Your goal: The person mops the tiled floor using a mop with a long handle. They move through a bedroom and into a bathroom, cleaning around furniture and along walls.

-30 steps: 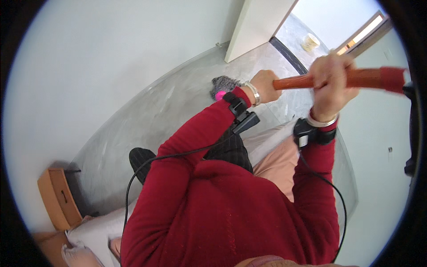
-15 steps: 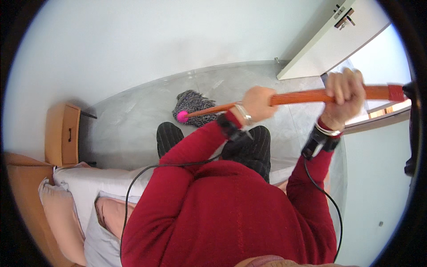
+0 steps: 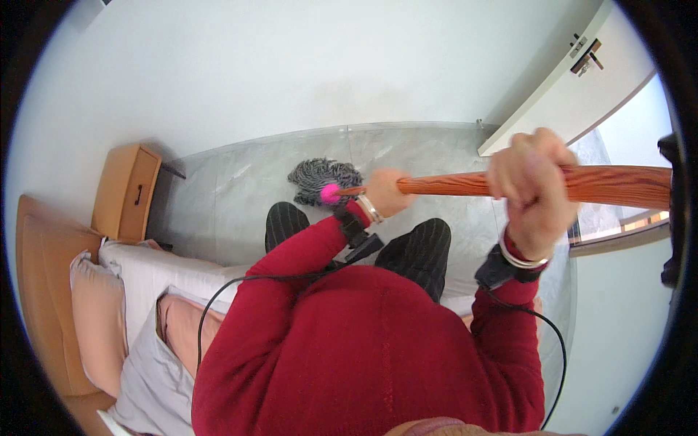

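A mop with a wood-patterned handle (image 3: pixel 451 184) slants across in front of me. Its grey, stringy mop head (image 3: pixel 314 176) lies on the floor beyond my feet, joined to the handle by a bright pink socket (image 3: pixel 331 193). Lower on the handle, my left hand (image 3: pixel 387 193) is closed around it. My right hand (image 3: pixel 534 182) grips the thicker-looking upper part, nearer the right edge. Both wrists carry a silvery bangle and a black strapped device with a cable.
Behind the mop head rises a white wall (image 3: pixel 342 65). At left stands a wooden nightstand (image 3: pixel 131 192), beside a bed with pillows (image 3: pixel 98 320). An open white door (image 3: pixel 560 87) is at the far right. Grey tiles (image 3: pixel 240 182) cover the floor.
My left hand has shifted slightly left and down, and my right hand has come left and lower with the handle. The whole view has tilted a little; the mop head appears slightly further right.
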A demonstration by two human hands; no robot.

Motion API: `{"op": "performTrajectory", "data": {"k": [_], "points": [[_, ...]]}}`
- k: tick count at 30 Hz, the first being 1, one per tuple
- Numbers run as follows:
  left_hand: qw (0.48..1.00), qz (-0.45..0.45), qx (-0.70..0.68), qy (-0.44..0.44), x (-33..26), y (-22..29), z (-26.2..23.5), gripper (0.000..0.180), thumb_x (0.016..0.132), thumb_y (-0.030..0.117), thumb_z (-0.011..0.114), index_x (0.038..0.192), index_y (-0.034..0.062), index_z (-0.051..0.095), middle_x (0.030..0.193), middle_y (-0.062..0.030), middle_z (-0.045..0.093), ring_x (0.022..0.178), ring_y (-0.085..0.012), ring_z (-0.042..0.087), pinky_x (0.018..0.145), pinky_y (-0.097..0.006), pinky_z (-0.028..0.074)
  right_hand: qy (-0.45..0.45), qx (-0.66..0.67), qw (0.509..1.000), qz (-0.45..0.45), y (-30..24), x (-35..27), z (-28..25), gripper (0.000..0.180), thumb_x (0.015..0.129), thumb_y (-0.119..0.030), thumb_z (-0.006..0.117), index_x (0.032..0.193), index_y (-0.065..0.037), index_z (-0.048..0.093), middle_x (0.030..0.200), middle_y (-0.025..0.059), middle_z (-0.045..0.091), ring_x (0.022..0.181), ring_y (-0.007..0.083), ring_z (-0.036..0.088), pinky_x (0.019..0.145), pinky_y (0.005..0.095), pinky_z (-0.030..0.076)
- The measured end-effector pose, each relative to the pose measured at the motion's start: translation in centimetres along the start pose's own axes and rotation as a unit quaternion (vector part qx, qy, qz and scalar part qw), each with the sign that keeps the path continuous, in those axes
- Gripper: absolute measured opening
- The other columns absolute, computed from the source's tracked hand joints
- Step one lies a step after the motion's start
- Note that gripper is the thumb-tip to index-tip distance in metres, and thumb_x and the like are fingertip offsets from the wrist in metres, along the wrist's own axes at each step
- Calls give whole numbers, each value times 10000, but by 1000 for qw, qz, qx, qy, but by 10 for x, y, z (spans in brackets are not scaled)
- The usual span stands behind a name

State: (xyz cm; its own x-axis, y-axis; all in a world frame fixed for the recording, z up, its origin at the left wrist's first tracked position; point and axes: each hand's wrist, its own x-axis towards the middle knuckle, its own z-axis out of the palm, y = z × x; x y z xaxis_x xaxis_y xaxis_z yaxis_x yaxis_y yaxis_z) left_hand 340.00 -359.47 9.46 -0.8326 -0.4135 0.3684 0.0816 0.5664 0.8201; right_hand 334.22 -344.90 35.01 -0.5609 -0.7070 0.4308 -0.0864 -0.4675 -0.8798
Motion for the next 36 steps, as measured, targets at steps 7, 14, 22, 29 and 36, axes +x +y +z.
{"op": "performTrajectory", "data": {"k": [7, 14, 22, 29, 36], "points": [[993, 23, -112, 5, 3, 28, 50, 163, 699, 182, 692, 685, 41, 610, 596, -181, 565, 545, -338, 572, 521, -385, 429, -4, -104, 995, -12, -11, -10, 9, 249, 860, -68, 504, 650, -98, 374, 515, -12, 352, 431, 80, 306, 423, 258, 310], [995, 22, -92, -43, -11, 15, 54, 145, 668, 185, 679, 654, 67, 596, 616, -177, 579, 596, -380, 584, 536, -421, 443, -15, -51, 986, -156, 7, -32, 6, 181, 897, -113, 499, 745, -105, 402, 553, -23, 358, 388, 54, 272, 371, 219, 273], [998, -23, -11, -56, -17, -5, 19, 146, 664, 222, 668, 710, 85, 648, 644, -168, 609, 650, -386, 610, 605, -456, 486, -5, -3, 990, -144, 37, -17, 3, 209, 918, -121, 484, 730, -105, 392, 545, -20, 348, 381, 51, 259, 359, 212, 290], [997, -64, 32, 34, -20, -48, -22, 112, 679, 215, 642, 700, 105, 645, 650, -154, 616, 658, -382, 613, 605, -461, 492, -78, 77, 985, -131, 78, 19, 28, 213, 914, -107, 477, 723, -118, 382, 552, -29, 341, 396, 53, 270, 381, 213, 299], [982, -109, 137, 75, -27, -102, -84, 150, 685, 242, 656, 763, 117, 687, 717, -143, 650, 716, -369, 629, 666, -456, 512, -101, 149, 982, -53, 132, 39, 67, 217, 882, -82, 481, 697, -107, 371, 552, -19, 329, 415, 71, 277, 404, 250, 290]]}}
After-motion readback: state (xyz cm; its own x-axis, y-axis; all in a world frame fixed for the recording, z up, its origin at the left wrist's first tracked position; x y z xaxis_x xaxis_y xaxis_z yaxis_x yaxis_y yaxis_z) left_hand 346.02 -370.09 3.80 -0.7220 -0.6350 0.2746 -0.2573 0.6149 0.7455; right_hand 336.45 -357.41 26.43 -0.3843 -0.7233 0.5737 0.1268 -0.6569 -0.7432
